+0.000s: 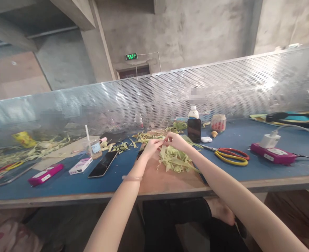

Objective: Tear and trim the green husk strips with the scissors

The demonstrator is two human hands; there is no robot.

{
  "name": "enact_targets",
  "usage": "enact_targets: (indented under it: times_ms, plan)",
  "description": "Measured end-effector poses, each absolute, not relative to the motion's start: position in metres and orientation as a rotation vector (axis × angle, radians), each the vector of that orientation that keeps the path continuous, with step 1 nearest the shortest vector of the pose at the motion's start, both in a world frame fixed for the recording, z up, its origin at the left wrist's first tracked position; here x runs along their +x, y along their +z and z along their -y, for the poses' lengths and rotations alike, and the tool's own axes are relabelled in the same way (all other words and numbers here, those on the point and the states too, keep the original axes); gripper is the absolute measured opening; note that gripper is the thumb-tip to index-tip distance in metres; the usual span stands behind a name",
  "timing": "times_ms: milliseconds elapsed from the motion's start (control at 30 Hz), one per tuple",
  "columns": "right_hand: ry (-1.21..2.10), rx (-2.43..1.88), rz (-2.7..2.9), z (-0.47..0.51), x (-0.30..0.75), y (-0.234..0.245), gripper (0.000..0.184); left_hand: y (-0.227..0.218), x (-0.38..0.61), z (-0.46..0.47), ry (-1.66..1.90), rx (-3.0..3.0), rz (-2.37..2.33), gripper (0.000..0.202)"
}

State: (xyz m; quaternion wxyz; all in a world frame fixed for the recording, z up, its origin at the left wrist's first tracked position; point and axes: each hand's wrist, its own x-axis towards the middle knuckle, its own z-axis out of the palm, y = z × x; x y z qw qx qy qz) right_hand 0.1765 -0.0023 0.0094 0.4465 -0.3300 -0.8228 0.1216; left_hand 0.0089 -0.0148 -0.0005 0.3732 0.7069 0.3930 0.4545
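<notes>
My left hand point(154, 146) and my right hand point(175, 140) meet fingertip to fingertip above a brown board point(156, 180). Both are closed in a pinch; whatever sits between the fingers is too small to make out. Just below my right hand lies a loose heap of pale green husk strips point(176, 161), partly covering the board. More dry, yellowish husk pieces point(144, 135) are scattered behind my hands. A pair of scissors point(231, 156) with red and yellow handles rests to the right of the heap.
Left of the board lie a black phone point(103, 164), a small white box point(81, 166), a magenta power strip point(46, 174) and a cup with a straw point(94, 148). An upright dark phone point(194, 130), bottle point(193, 112) and jar point(218, 123) stand right. A perforated metal screen point(164, 94) runs behind.
</notes>
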Motion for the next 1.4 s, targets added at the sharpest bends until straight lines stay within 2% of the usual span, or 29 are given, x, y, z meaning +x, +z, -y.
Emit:
enact_targets:
  times_ms: [267, 600, 800, 1100, 1400]
  plan:
    - [0.238, -0.755, 2.05, 0.001, 0.175, 0.01, 0.014, -0.006, 0.004, 0.006, 1.226, 1.768, -0.965, 0.03]
    - [-0.193, -0.698, 2.056, 0.003, 0.167, 0.002, 0.017, -0.004, 0.009, 0.008, 1.264, 1.579, -0.947, 0.024]
    - [-0.079, -0.673, 2.038, 0.002, 0.167, 0.002, 0.016, -0.006, 0.007, 0.005, 1.242, 1.609, -0.914, 0.027]
    - [0.305, -0.791, 1.943, 0.0, 0.172, 0.004, 0.015, -0.007, 0.006, 0.003, 1.242, 1.663, -0.956, 0.025]
    - [0.186, -0.69, 1.975, -0.004, 0.171, -0.001, 0.012, -0.005, 0.007, 0.005, 1.254, 1.606, -0.927, 0.018]
